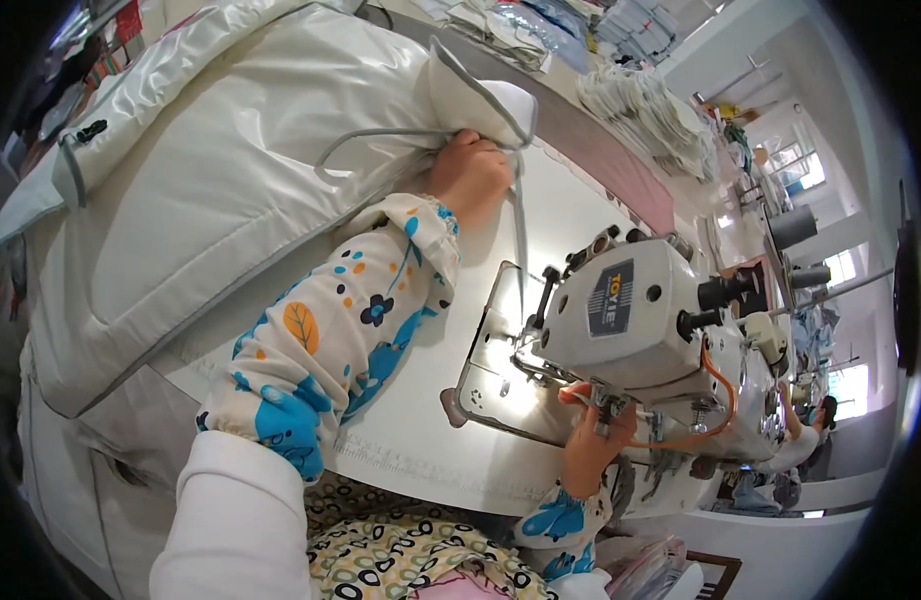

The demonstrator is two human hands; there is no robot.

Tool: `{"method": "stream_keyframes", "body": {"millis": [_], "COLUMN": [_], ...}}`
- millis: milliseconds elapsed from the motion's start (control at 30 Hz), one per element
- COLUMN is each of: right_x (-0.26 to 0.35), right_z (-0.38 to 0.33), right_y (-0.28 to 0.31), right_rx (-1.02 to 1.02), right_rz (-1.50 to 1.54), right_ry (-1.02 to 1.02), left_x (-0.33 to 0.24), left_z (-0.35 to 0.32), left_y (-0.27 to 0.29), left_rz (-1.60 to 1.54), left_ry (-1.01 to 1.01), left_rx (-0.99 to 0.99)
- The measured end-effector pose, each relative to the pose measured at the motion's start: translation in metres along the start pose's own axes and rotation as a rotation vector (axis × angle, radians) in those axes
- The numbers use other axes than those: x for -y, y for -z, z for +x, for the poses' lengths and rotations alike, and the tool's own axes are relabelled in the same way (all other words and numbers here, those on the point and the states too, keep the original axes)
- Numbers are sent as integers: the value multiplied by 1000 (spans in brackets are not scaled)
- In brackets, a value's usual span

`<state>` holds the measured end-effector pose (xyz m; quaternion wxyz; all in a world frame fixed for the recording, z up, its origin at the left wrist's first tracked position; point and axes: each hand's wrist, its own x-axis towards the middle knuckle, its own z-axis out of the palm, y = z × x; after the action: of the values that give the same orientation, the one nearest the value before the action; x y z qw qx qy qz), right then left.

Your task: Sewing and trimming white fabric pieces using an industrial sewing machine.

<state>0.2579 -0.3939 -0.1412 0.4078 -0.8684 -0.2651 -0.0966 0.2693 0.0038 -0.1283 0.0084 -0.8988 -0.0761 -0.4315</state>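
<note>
My left hand [471,178] is closed on the edge of a large piece of shiny white fabric [231,130] trimmed with grey piping. A strip of the grey piping [522,225] runs from beside that hand down toward the needle area of a white sewing machine [621,310]. My right hand [593,450] is at the near side of the machine head, close to its needle area. Machine parts cover some of its fingers, so I cannot tell whether it grips anything. A lamp lights the metal needle plate [481,385] brightly.
The white fabric fills the left side and hangs over the table's near edge. Past the white tabletop [401,430] lie a pink cloth [636,190] and a stack of pale cut pieces [646,115]. Farther right, another person's arm [796,435] shows behind the machine.
</note>
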Motion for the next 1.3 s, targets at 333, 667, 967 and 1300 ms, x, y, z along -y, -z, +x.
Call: {"method": "stream_keyframes", "body": {"millis": [333,667,967,1300], "right_x": [45,79,91,60], "right_z": [5,18,12,-53], "right_y": [-6,-8,3,130], "right_rx": [34,79,21,239], "right_rz": [462,733,514,-418], "right_ry": [-99,-97,5,1], "left_x": [-64,-76,-78,-67], "left_z": [-30,-49,-44,-66], "left_y": [55,83,94,121], "left_rz": [-214,-437,-320,-146], "left_ry": [-280,-185,-166,0], "left_rx": [93,332,274,127]}}
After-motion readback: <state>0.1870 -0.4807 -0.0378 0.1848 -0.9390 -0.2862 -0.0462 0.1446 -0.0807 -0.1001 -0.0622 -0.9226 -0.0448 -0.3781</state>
